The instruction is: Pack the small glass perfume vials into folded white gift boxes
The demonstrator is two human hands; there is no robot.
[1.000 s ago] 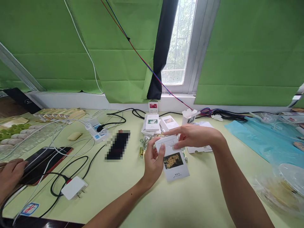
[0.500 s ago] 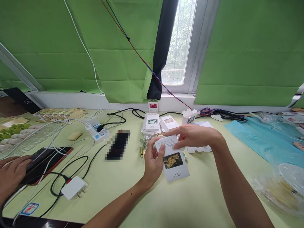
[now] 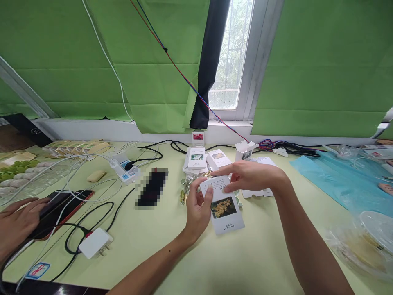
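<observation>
A flat white card box (image 3: 227,225) with a picture of yellow flowers is held above the table, its printed brand end toward me. My left hand (image 3: 198,205) grips its left edge, thumb on top and fingers beneath. My right hand (image 3: 250,176) reaches over from the right, with its thumb on the box's upper part and its fingers bent round the far end. Beyond the hands, small glass vials (image 3: 183,196) and clear items lie partly hidden. White flower-print boxes (image 3: 197,159) are stacked behind them, and an opened box (image 3: 245,150) stands to the right.
Another person's hand (image 3: 21,221) rests on a phone (image 3: 52,213) at the left. Cables, a white charger (image 3: 96,243) and a power strip (image 3: 124,170) lie nearby. A pixelated dark object (image 3: 152,187) is left of centre. Blue plastic (image 3: 325,180) and a clear bowl (image 3: 377,233) are at the right.
The other person's hand at the left has slid right, further over the phone. My two hands and the flower-print box have barely moved.
</observation>
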